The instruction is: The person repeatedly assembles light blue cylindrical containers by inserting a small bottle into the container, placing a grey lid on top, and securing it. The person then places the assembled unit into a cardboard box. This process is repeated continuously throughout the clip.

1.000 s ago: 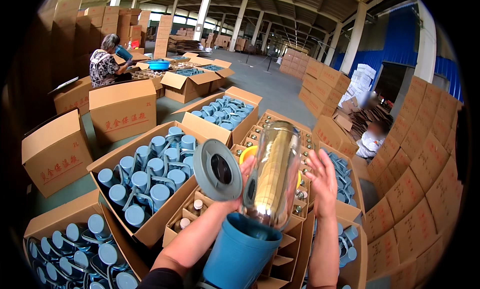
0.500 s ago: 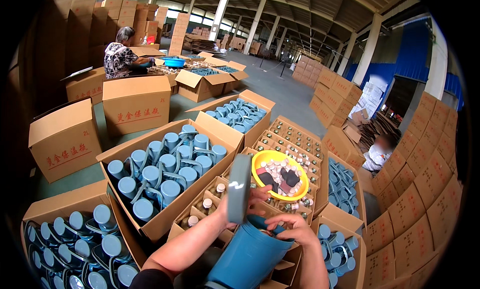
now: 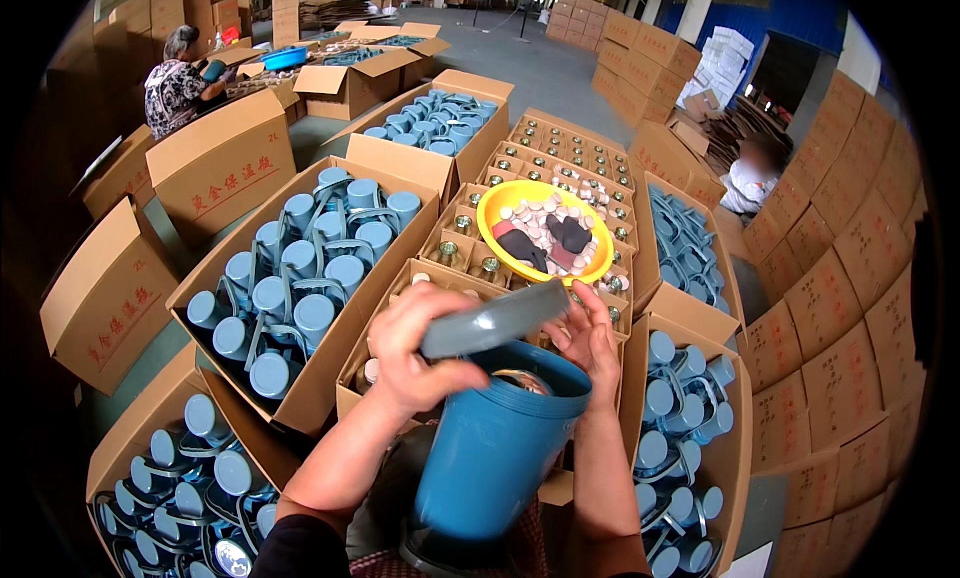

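Grips a round grey lid (image 3: 495, 320) in the left hand (image 3: 415, 343), tilted just over the open mouth of a blue container (image 3: 500, 453) leaning between the forearms (image 3: 335, 458). Holds the right hand (image 3: 588, 346) loosely uncurled beside the container's right rim, with fingers parted; cannot tell whether touching. Shows a shiny rounded liner (image 3: 522, 380) inside, and beyond, a yellow basin (image 3: 487, 216) of pale caps (image 3: 530, 214).

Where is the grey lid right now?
In the head view's centre, the left hand holds the grey lid tilted over the open blue shell, on the near side of the yellow basin.
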Available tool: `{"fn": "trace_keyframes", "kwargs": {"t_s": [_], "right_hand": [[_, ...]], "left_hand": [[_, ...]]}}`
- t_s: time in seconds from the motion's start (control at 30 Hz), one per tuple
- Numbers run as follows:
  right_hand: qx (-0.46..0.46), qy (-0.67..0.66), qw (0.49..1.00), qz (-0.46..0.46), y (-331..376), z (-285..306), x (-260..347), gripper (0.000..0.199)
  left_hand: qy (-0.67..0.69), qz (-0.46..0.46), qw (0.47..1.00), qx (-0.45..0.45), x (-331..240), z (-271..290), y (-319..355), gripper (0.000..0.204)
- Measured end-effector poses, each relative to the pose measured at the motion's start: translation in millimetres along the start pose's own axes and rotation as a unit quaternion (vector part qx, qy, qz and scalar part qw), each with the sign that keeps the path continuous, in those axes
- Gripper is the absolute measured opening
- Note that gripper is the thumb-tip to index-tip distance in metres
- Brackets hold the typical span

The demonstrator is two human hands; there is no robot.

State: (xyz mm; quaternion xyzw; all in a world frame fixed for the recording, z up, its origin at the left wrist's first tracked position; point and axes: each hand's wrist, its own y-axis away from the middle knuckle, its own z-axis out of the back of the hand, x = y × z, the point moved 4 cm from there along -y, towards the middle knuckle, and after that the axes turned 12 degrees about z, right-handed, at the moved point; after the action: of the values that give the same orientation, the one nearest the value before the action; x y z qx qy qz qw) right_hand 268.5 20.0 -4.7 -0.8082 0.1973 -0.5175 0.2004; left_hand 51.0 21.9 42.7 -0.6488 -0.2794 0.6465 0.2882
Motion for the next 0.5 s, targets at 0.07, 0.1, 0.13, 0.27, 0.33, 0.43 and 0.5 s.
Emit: {"fn": "trace_keyframes", "kwargs": {"t_s": [0.07, 0.1, 0.13, 0.27, 0.33, 0.43, 0.5], "right_hand": [[0.001, -0.093, 0.995, 0.035, 4.7, -4.8, -9.2, 0.058], [-0.011, -0.107, 0.994, 0.035, 5.9, -8.5, -10.5, 0.053], [0.013, -0.102, 0.994, 0.045, 7.1, -7.2, -12.0, 0.051], [0.037, -0.069, 0.99, 0.121, 13.6, 1.9, -15.1, 0.049], [0.013, -0.048, 0.983, 0.18, 17.5, 6.3, -14.6, 0.049], [-0.009, -0.018, 0.978, 0.209, 21.0, 5.9, -12.1, 0.047], [-0.015, 0.012, 0.975, 0.221, 20.1, 6.0, -11.7, 0.05]], "left_hand": [[0.002, -0.062, 0.991, 0.116, -3.9, -9.4, -10.2, 0.052], [0.015, -0.032, 0.991, 0.131, -4.1, -10.8, -11.6, 0.043], [0.043, 0.0, 0.987, 0.154, -4.0, -13.5, -12.8, 0.04], [0.11, 0.061, 0.967, 0.221, -3.1, -25.3, -12.8, 0.033], [0.113, 0.011, 0.957, 0.267, -2.7, -26.8, -13.6, 0.033], [0.141, 0.031, 0.951, 0.273, 5.3, -29.4, -6.8, 0.034], [0.156, 0.062, 0.952, 0.256, 17.6, -29.9, -3.1, 0.036]]}}
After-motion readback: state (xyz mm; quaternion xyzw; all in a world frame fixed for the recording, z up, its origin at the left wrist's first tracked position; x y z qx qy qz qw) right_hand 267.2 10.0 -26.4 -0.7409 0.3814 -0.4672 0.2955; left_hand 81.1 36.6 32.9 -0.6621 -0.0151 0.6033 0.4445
